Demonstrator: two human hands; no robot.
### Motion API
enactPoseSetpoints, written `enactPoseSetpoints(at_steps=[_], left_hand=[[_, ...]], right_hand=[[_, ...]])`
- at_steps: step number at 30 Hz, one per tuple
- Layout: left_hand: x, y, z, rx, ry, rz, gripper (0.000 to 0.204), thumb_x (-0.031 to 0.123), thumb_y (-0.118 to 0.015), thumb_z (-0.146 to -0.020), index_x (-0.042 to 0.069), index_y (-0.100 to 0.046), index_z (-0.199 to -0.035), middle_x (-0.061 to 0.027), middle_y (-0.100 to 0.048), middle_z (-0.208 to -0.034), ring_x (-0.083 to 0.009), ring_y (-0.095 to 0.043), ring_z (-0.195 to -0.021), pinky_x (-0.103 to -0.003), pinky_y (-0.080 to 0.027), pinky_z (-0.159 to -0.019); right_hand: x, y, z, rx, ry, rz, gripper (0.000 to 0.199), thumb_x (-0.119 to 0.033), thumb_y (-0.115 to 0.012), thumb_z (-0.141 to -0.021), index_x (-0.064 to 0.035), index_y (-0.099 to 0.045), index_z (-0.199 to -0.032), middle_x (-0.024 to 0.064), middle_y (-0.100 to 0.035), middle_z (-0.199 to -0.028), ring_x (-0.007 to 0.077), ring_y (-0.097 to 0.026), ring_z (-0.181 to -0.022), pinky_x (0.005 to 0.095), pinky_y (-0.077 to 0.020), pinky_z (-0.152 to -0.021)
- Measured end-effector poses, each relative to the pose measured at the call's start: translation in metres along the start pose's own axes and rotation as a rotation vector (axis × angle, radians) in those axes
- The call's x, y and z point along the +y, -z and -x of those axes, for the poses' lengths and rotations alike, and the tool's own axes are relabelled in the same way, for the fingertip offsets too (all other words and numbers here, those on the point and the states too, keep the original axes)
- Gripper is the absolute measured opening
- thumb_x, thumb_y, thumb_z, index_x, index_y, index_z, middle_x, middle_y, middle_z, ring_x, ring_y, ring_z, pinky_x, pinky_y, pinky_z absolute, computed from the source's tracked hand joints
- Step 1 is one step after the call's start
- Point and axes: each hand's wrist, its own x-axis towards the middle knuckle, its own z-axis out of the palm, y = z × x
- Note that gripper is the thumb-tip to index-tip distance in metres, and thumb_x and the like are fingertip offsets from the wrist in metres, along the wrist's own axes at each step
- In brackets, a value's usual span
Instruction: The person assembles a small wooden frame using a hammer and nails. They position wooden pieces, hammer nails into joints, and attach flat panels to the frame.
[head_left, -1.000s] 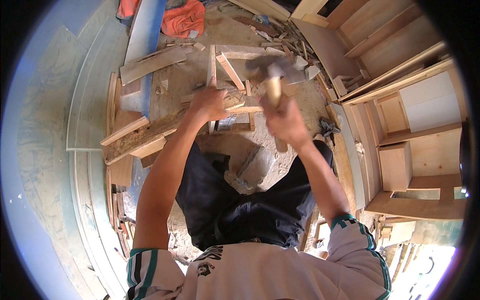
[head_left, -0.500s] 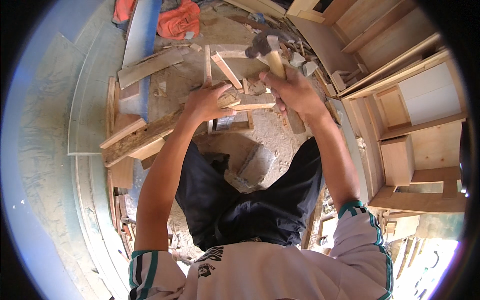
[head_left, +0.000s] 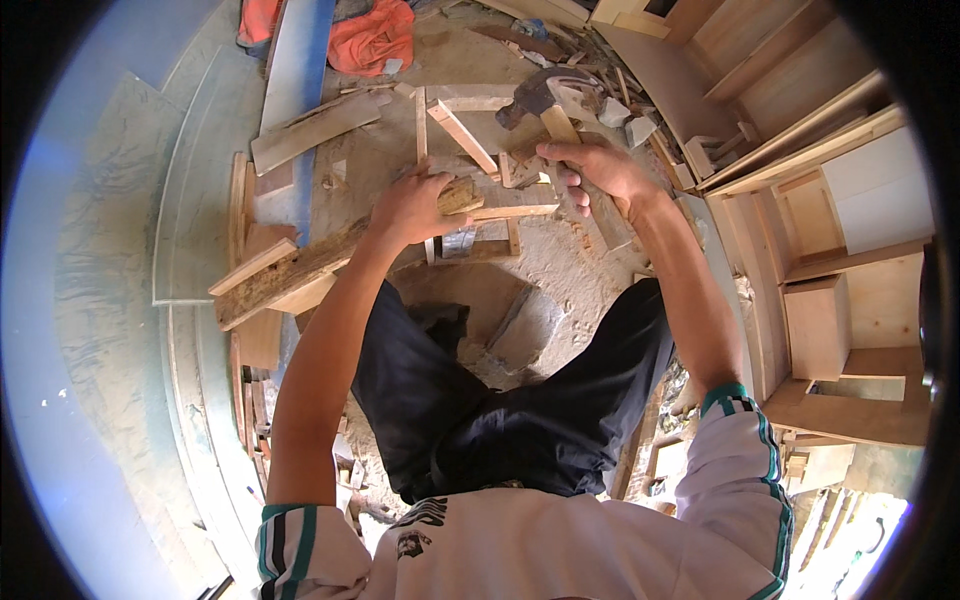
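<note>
My right hand is wrapped round the wooden handle of a claw hammer. The hammer's dark metal head points up and to the left, apart from the wood. Ahead of my knees, my left hand lies over a rough wooden board, its fingers curled down and its thumb toward the right. This board slants from the lower left up under my palm. Against its far end stands a light wooden frame of thin strips, with one loose-looking strip set diagonally. My palm hides where board and frame meet.
Offcuts and a grey plank lie to the left, by a long blue-edged board. Orange cloth is at the far side. Wooden cabinets stand on the right, with rubble beside them. A flat slab lies between my legs.
My left fingers have drawn in from a spread pose and now curl more over the wood. My right hand and the hammer have shifted slightly right. The whole view has moved a little.
</note>
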Motion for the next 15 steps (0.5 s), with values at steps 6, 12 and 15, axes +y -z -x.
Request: enactPoseSetpoints(at_steps=[6,12,15], left_hand=[[0.000,0.001,0.000,-0.049,0.032,-0.012,0.084,0.062,-0.073,-0.071,0.011,-0.056,-0.136,-0.0194,-0.043,-0.150,-0.0361,-0.058,-0.122,-0.044,-0.050,-0.099],[-0.002,0.003,0.001,-0.051,0.018,-0.020,0.079,0.059,-0.073,-0.073,0.012,-0.057,-0.134,-0.0194,-0.040,-0.151,-0.0358,-0.058,-0.121,-0.044,-0.051,-0.098],[0.007,0.007,0.000,-0.049,0.048,0.009,0.076,0.057,-0.073,-0.074,0.013,-0.058,-0.133,-0.0191,-0.043,-0.150,-0.0363,-0.058,-0.121,-0.044,-0.051,-0.098]], right_hand=[[-0.012,-0.028,0.017,0.027,0.162,0.232,0.036,-0.033,-0.064,-0.096,-0.0006,-0.056,-0.082,0.0002,-0.048,-0.055,0.0115,-0.052,-0.043,0.0289,-0.0439,-0.038],[-0.029,-0.038,-0.001,-0.030,0.142,0.294,0.035,-0.031,-0.067,-0.093,0.0030,-0.059,-0.091,0.0024,-0.050,-0.060,0.0123,-0.052,-0.043,0.0299,-0.0430,-0.037],[-0.033,-0.032,-0.015,-0.145,-0.079,0.341,0.033,-0.030,-0.068,-0.092,0.0024,-0.059,-0.093,0.0023,-0.050,-0.063,0.0124,-0.050,-0.043,0.0291,-0.0421,-0.037]])
